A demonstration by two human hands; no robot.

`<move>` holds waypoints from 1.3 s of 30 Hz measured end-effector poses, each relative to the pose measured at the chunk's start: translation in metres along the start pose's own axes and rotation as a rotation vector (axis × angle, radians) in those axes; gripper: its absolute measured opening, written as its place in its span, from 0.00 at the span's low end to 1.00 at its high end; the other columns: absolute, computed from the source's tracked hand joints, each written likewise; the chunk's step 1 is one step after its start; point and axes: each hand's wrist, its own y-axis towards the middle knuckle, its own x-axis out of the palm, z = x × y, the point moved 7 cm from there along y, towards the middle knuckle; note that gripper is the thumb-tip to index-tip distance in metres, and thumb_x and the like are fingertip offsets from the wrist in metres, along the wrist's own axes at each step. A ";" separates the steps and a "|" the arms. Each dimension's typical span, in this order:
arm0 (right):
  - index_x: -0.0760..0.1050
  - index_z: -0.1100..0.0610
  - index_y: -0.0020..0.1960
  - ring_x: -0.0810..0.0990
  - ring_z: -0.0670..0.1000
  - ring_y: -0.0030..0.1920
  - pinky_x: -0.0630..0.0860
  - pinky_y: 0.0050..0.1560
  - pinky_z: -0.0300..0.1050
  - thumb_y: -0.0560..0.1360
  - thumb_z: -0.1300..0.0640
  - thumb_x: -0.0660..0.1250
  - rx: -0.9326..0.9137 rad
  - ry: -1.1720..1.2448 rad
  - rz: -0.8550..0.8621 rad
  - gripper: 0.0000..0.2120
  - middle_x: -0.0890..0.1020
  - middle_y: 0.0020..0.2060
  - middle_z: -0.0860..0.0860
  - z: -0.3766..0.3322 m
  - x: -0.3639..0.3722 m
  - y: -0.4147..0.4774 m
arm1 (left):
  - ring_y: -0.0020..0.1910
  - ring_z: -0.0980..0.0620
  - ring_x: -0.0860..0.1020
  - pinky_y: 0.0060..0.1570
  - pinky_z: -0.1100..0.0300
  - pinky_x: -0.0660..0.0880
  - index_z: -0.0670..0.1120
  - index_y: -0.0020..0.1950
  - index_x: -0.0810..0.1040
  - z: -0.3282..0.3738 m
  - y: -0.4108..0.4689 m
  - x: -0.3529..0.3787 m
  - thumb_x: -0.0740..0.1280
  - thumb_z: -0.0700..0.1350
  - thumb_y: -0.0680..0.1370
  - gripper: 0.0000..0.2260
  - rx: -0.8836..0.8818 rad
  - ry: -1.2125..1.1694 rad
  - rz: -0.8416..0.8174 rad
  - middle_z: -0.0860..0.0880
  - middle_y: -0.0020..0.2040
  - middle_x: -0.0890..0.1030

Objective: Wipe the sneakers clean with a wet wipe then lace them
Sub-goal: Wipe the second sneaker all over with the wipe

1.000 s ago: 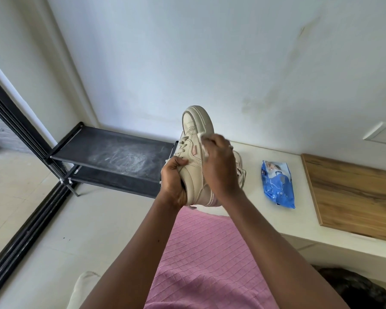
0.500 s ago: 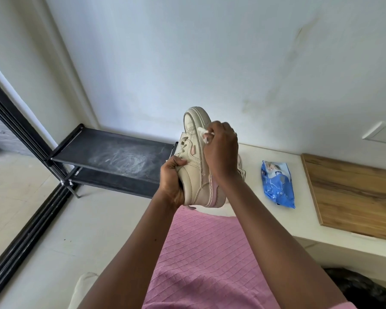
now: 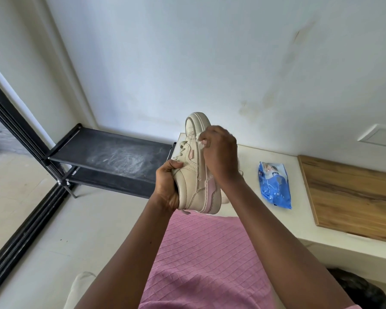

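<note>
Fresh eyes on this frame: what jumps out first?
The cream sneaker is held toe-up at centre frame. The left hand grips its heel end and the right hand presses a white wipe against its side. Next comes the blue wipes pack lying on the white ledge to the right, beside a wooden board, then the dusty black rack on the left.

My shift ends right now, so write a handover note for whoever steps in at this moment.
Left hand grips the sneaker by its heel end, toe up, in the air.
Right hand presses a wet wipe to the sneaker's side near the toe.
Wipe pack lies on the white ledge.
Done: wiping under way. Left: finish wiping, then lacing.
</note>
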 end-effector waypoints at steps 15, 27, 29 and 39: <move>0.82 0.62 0.47 0.77 0.63 0.35 0.70 0.35 0.46 0.68 0.72 0.62 0.121 -0.093 0.076 0.14 0.78 0.37 0.61 -0.005 -0.015 0.019 | 0.41 0.42 0.76 0.48 0.51 0.74 0.39 0.54 0.74 0.001 -0.005 0.008 0.58 0.41 0.64 0.20 -0.010 0.055 -0.018 0.40 0.45 0.77; 0.81 0.62 0.37 0.79 0.60 0.35 0.77 0.36 0.46 0.61 0.76 0.65 -0.039 -0.037 0.045 0.12 0.82 0.36 0.57 0.000 -0.015 -0.009 | 0.40 0.43 0.77 0.46 0.53 0.76 0.39 0.54 0.75 0.000 -0.003 0.005 0.58 0.41 0.64 0.20 0.007 0.031 -0.006 0.41 0.45 0.78; 0.81 0.63 0.37 0.79 0.59 0.34 0.78 0.35 0.47 0.61 0.77 0.65 -0.010 -0.002 -0.019 0.13 0.82 0.35 0.57 -0.001 -0.013 -0.025 | 0.39 0.43 0.78 0.45 0.53 0.77 0.39 0.51 0.76 0.001 -0.002 0.002 0.57 0.41 0.64 0.18 0.023 0.016 -0.002 0.41 0.42 0.79; 0.77 0.65 0.49 0.79 0.60 0.49 0.75 0.46 0.47 0.76 0.66 0.56 0.290 -0.276 -0.312 0.11 0.80 0.45 0.60 -0.005 -0.032 -0.012 | 0.42 0.42 0.75 0.48 0.50 0.73 0.40 0.55 0.73 -0.007 -0.005 0.001 0.60 0.41 0.61 0.23 0.000 0.049 0.044 0.41 0.46 0.77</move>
